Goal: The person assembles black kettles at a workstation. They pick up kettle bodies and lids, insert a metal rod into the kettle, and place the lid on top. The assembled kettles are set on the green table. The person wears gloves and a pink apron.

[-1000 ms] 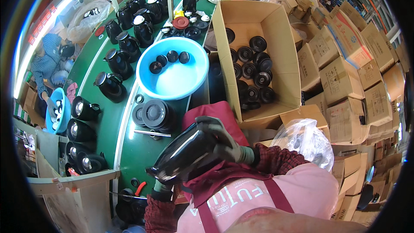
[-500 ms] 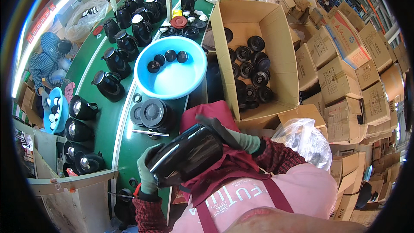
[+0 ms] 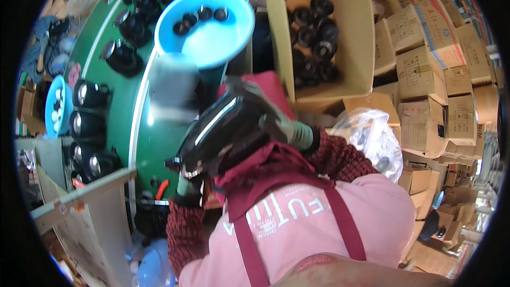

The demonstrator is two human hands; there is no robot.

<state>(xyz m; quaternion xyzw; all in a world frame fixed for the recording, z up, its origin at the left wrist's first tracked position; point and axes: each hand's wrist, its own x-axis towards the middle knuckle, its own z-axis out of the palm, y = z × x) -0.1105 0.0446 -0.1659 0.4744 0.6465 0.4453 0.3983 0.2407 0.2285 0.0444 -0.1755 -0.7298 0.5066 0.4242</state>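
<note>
A glossy black vacuum jug (image 3: pixel 223 133) lies tilted between my two hands, just in front of my dark red apron. My right hand (image 3: pixel 273 114), in a grey-green glove, is closed round its upper right end. My left hand (image 3: pixel 187 185) is at the lower left end, by the jug's shiny rim; the jug hides most of its fingers. Beyond the jug, a stack of grey-black round lids (image 3: pixel 172 85) on the green bench (image 3: pixel 119 122) is smeared by motion.
A light-blue basin (image 3: pixel 207 48) holds several black caps. To its right stands an open carton (image 3: pixel 350 69) with black round lids. More black jugs (image 3: pixel 93 125) line the bench at left. Stacked cartons (image 3: pixel 419 79) and a clear plastic bag (image 3: pixel 377 138) are on the right.
The view has shifted, so the bench things sit higher in it. The jug has turned in my hands, its rim end now pointing down left, and my left hand has slipped behind it.
</note>
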